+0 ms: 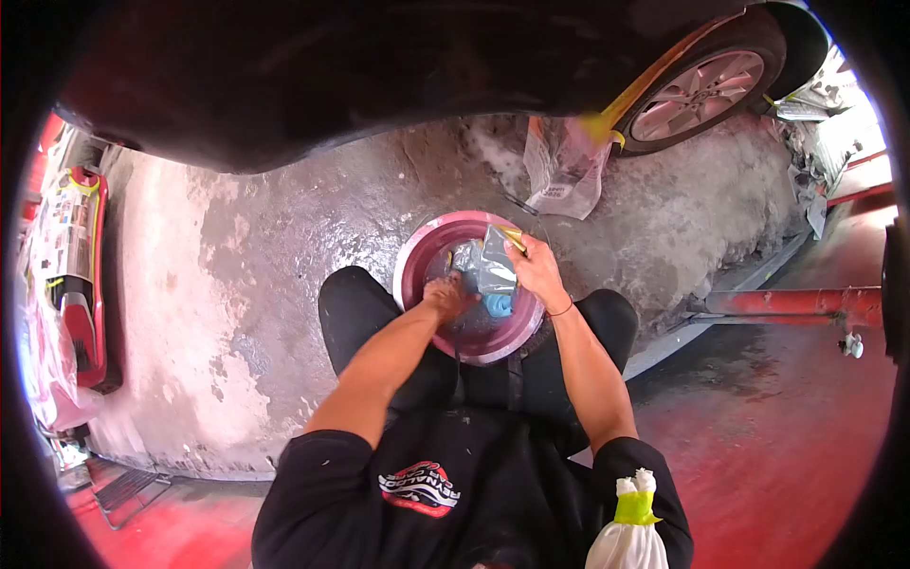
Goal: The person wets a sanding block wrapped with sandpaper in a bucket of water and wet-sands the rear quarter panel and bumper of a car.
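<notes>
Over the pink basin (464, 221), gripping a grey sheet (497, 266) in the right hand (538, 272); with the left hand (448, 296) inside, cannot tell if grasping; seemingly mid-handling, next needing steadiness.

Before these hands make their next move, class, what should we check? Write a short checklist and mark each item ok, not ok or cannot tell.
1. Right hand grips the grey sheet: ok.
2. Left hand is inside the tub: ok.
3. Left fingertips plainly visible: not ok, partly hidden.
4. Left hand holds something: cannot tell.
5. Blue bundle lies inside the tub: ok.
6. Plastic sheet stands clear of the tub: ok.
</notes>
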Tool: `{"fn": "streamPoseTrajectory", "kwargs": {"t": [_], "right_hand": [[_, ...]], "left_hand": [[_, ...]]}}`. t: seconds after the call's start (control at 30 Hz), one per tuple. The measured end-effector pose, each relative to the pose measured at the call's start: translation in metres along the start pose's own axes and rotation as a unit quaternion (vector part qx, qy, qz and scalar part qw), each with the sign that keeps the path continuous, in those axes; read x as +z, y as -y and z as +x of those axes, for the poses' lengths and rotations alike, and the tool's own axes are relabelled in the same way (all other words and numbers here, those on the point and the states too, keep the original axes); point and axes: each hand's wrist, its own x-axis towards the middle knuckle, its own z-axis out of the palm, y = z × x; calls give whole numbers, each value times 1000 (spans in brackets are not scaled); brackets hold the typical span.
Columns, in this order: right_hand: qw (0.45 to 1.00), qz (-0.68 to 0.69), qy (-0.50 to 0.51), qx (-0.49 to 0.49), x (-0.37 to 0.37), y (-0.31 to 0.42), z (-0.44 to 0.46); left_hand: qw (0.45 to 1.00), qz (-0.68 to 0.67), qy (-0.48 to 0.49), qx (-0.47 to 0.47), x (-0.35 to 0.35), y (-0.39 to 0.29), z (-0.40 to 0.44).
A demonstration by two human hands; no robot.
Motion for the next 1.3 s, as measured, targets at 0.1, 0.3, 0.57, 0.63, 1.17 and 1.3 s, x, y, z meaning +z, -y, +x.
{"fn": "streamPoseTrajectory", "kwargs": {"t": [0.1, 0.3, 0.57, 0.63, 1.17, 1.3], "right_hand": [[1000, -10, -7, 19, -5, 9, 1], [999, -42, -2, 35, -7, 23, -3], [999, -36, -27, 21, -1, 10, 1], [1000, -23, -19, 9, 5, 3, 3], [976, 120, 177, -47, 14, 3, -4], [994, 19, 105, 20, 13, 21, -11]], "left_hand": [[992, 76, 62, 77, 47, 9, 31], [975, 144, 42, 161, 59, 44, 38], [886, -370, -278, 34, -56, 21, -46], [580, -799, -155, 12, -66, 11, -52], [575, -798, -179, 33, -61, -20, -55], [578, -795, -177, 47, -55, -17, -53]]}}
